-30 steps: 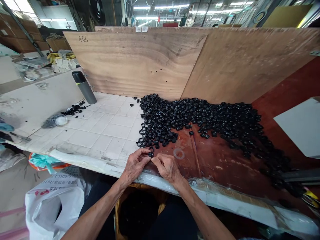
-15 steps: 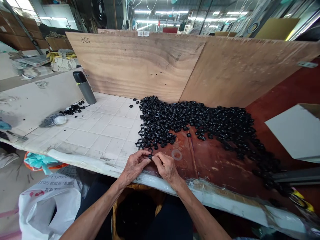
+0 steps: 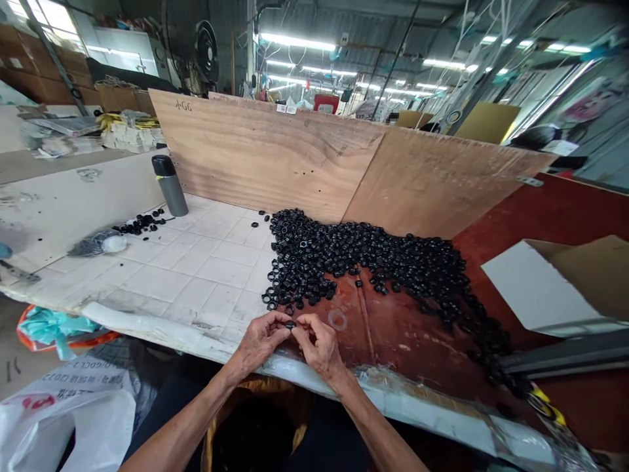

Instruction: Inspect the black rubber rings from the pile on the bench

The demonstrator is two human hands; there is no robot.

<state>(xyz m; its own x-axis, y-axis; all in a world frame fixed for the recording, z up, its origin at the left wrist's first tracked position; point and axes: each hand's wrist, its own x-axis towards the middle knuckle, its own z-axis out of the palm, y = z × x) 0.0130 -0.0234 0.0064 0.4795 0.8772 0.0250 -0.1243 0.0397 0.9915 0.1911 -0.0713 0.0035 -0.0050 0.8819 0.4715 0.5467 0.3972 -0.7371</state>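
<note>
A small black ring-shaped part is pinched between the fingertips of both hands, just above the table's front edge. My left hand is closed on its left side. From the right, my right hand grips it with thumb and fingers. Much of the part is hidden by the fingertips. Right behind my hands lies a big pile of similar black rings, stretching to the right across the red-brown tabletop. A few loose rings lie along the pile's near edge.
A grey flask stands at the back left, with scattered black bits and a plastic bag near it. Wooden boards wall the back. At right sit a cardboard box and a grey bar. An open sack hangs below the edge.
The camera view has tilted up and shifted, so the scene sits lower in the picture. Both hands stay together at the table edge, still pinching the small black part.
</note>
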